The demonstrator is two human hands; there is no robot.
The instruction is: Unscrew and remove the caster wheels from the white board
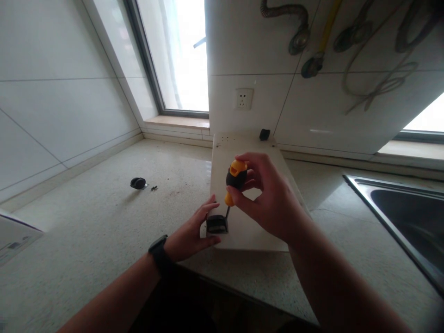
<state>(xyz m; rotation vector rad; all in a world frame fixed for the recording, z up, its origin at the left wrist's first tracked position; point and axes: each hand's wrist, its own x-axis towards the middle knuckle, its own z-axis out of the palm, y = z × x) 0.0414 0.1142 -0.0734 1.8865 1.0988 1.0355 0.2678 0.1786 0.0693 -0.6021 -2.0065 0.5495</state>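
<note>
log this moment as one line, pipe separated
right hand: holding screwdriver, tip at black fitting | left hand: spread around black fitting | white board: on countertop

The right hand (268,192) holds a stubby yellow-and-black screwdriver (236,178) at a small black fitting (217,225). The left hand (189,236) brackets the fitting.

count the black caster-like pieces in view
3: left piece on the counter, near piece front left on the board, far piece back right. The right hand may hide others.
</note>
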